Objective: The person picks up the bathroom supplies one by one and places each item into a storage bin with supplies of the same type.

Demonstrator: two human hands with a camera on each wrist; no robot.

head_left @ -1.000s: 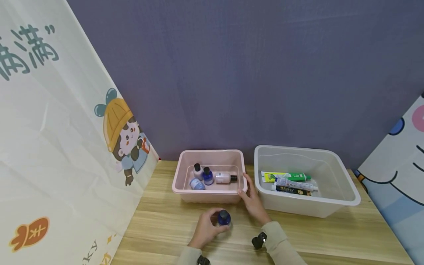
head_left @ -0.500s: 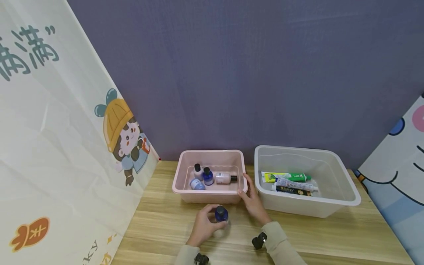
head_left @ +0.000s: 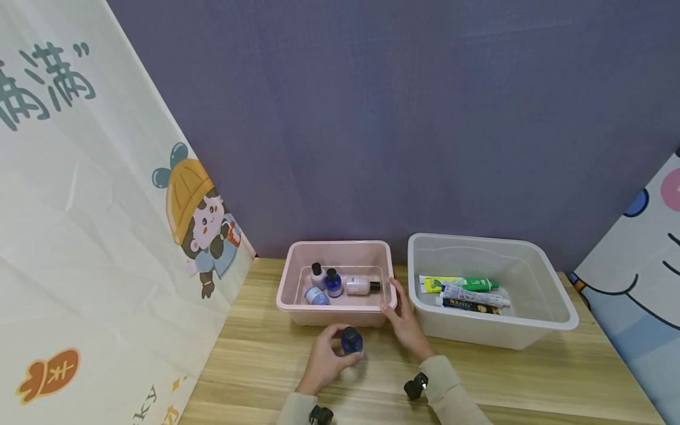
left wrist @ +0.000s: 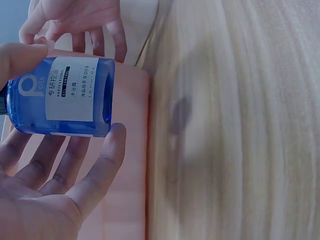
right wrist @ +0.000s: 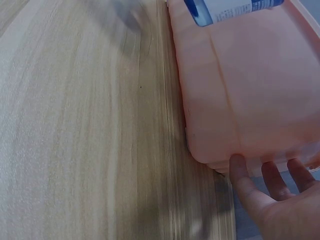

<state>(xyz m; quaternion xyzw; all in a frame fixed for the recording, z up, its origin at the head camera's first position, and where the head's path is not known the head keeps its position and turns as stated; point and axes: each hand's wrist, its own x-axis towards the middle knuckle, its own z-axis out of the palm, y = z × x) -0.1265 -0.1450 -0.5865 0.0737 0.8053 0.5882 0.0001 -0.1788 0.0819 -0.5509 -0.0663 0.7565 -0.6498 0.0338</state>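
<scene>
My left hand (head_left: 323, 361) grips a small blue bottle (head_left: 353, 343) with a dark cap between thumb and fingers, just in front of a pink plastic bin (head_left: 334, 319). In the left wrist view, the blue bottle (left wrist: 75, 97) shows a white label, and its shadow falls on the wood. My right hand (head_left: 408, 330) holds the bin's front right corner, thumb at the rim; in the right wrist view, fingertips (right wrist: 239, 162) touch its end wall. Inside lie a blue bottle (head_left: 333, 285), a pale bottle on its side (head_left: 359, 286), a pale upright bottle (head_left: 317, 277) and a light-blue bottle (head_left: 317, 296).
A larger whitish bin (head_left: 494, 330) stands right of the pink one, with a green-yellow tube (head_left: 462, 284), a white-blue tube (head_left: 474, 296) and a black tube (head_left: 470, 306) inside. Both bins sit at the back of the wooden table (head_left: 255, 366) against a grey-blue partition (head_left: 382, 118).
My left hand has carried the blue bottle a little forward and left, closer to the pink bin's front wall. The right hand stays at the bin's corner.
</scene>
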